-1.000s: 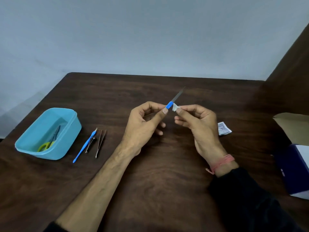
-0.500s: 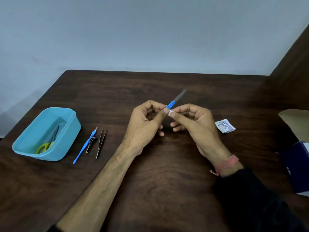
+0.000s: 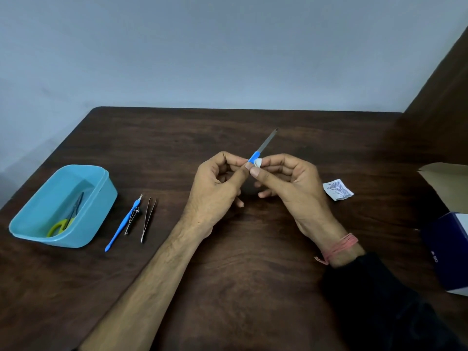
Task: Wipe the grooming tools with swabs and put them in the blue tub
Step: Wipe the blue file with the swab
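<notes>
- Head view: left hand point(image 3: 215, 191) pinches the nail file point(image 3: 263, 145) by its blue handle.
- Right hand point(image 3: 291, 186) pinches a white swab point(image 3: 257, 162) against that handle.
- Scissors point(image 3: 67, 216) lie in the blue tub point(image 3: 83, 231).

Dim, even light, soft shadows, wide-angle bending at edges.

Most of the nail file's point(image 3: 263, 144) blue handle is hidden inside the left hand point(image 3: 215, 188), below the pinch. The swab point(image 3: 257, 162) shows only as a white scrap between the right hand's point(image 3: 291, 183) fingertips. Right of the grip, the wrapper's point(image 3: 338, 190) print is too small to read, and the dark blue box point(image 3: 447, 252) is cut off by the frame edge.
</notes>
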`<action>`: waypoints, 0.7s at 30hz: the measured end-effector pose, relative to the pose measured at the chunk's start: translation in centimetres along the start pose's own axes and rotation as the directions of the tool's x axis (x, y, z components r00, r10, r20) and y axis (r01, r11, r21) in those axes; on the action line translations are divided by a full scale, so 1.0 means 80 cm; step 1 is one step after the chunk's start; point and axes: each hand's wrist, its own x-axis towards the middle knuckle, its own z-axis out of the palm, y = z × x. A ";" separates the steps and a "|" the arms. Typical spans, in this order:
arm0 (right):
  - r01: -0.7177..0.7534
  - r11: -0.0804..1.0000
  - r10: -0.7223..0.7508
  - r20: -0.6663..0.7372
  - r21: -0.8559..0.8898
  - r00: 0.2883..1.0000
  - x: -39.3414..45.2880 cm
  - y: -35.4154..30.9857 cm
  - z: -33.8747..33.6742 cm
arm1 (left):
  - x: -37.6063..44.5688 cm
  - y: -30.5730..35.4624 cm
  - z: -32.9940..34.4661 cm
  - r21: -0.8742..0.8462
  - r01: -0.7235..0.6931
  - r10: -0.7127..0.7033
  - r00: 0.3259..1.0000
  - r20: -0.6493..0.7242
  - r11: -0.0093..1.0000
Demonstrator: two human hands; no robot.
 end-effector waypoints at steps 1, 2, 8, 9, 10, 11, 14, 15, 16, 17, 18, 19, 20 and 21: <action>0.006 1.000 -0.006 -0.007 -0.007 1.000 0.000 0.001 0.000 | -0.001 0.001 0.000 -0.003 0.001 -0.001 1.000 0.004 1.000; 0.012 1.000 -0.012 -0.014 -0.008 1.000 0.001 0.002 0.000 | -0.001 0.001 0.000 -0.004 0.004 -0.004 1.000 0.009 1.000; 0.006 0.999 -0.003 -0.068 0.040 0.998 0.003 0.004 0.000 | -0.003 0.000 0.002 0.122 0.009 -0.014 0.999 0.035 0.993; 0.009 0.999 -0.006 -0.074 0.032 0.997 0.003 0.004 0.000 | -0.004 -0.001 0.002 0.146 0.013 -0.019 0.999 0.034 0.989; 0.013 1.000 -0.011 -0.079 0.021 0.997 0.003 0.004 0.000 | -0.004 -0.001 0.003 0.173 0.017 -0.025 0.999 0.040 0.985; 0.018 1.000 -0.017 -0.080 0.011 0.997 0.003 0.005 0.000 | -0.005 0.000 0.004 0.204 0.020 -0.031 0.998 0.049 0.979; 0.036 0.999 -0.037 -0.065 -0.014 0.997 0.003 0.005 0.000 | -0.005 0.001 0.004 0.287 0.003 -0.027 0.997 0.078 0.958; 0.042 0.999 -0.043 -0.062 -0.022 0.997 0.003 0.005 0.000 | -0.004 0.001 0.002 0.299 -0.002 -0.023 0.996 0.082 0.954; 0.047 0.998 -0.049 -0.065 -0.030 0.997 0.003 0.005 0.000 | -0.002 0.000 0.000 0.301 -0.002 -0.024 0.996 0.084 0.954; 0.052 0.998 -0.054 -0.071 -0.034 0.996 0.003 0.005 0.000 | 0.000 0.000 -0.001 0.286 0.004 -0.031 0.996 0.089 0.958; 0.056 0.998 -0.059 -0.078 -0.034 0.995 0.003 0.005 0.000 | 0.000 0.000 -0.002 0.260 0.011 -0.037 0.995 0.094 0.966; 0.060 0.998 -0.062 -0.085 -0.029 0.994 0.003 0.005 0.000 | -0.001 0.002 -0.001 0.222 0.022 -0.045 0.994 0.096 0.975; 0.063 0.998 -0.065 -0.094 -0.022 0.993 0.004 0.006 0.000 | -0.001 0.003 0.000 0.182 0.034 -0.051 0.995 0.091 0.983; 0.065 0.998 -0.066 -0.102 -0.014 0.993 0.005 0.006 0.000 | -0.002 0.005 0.001 0.145 0.038 -0.050 0.996 0.078 0.989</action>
